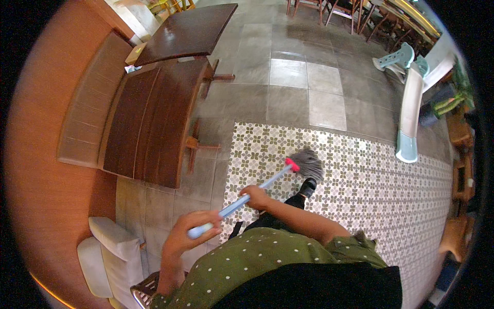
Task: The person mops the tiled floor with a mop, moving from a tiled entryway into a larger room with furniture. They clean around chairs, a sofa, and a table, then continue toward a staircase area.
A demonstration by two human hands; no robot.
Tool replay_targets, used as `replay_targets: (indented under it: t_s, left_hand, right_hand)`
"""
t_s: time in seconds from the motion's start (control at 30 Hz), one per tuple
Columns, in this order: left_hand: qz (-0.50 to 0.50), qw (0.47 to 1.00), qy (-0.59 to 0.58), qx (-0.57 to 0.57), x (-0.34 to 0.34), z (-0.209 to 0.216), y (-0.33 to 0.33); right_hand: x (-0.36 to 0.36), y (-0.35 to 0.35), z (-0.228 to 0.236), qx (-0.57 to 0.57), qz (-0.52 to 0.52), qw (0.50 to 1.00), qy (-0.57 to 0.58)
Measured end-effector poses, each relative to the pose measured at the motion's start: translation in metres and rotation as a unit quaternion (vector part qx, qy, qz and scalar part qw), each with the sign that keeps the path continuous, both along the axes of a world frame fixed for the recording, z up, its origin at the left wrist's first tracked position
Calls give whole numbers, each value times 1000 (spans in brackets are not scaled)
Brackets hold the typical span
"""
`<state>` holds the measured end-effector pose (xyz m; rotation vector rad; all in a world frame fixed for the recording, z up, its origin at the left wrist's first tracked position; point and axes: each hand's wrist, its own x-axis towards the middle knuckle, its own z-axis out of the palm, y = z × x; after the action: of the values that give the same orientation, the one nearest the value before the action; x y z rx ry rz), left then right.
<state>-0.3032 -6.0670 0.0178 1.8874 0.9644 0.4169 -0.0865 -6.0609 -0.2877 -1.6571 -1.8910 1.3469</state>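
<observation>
A mop slants across the middle of the view, with a pale blue handle (236, 205), a red-pink collar and a grey string head (308, 164). Near the top end of the handle, my left hand (193, 227) is wrapped round it. Farther down the shaft, my right hand (254, 197) grips it too. The mop head lies spread on the patterned tile floor (257, 149), just ahead of my black shoe (308, 187).
Dark wooden tables (149, 123) and a brown padded bench (92, 103) line the left. A cream armchair (116, 257) stands at the lower left. On the right is a small slide (410, 103) beside a plant (450, 104). Wooden chairs (342, 13) stand at the back.
</observation>
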Motion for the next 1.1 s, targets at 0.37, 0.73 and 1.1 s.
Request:
replay_targets:
  t_s: [0.37, 0.73, 1.1]
  left_hand:
    - [85, 978, 151, 116, -24, 23, -73]
    - [-7, 996, -67, 60, -3, 10, -132]
    - [-264, 946, -189, 4, 152, -58, -230]
  right_hand:
    - [-165, 18, -4, 113, 262, 938, 197]
    - [-59, -83, 40, 79, 197, 977, -1]
    - [157, -326, 17, 19, -148, 979, -141]
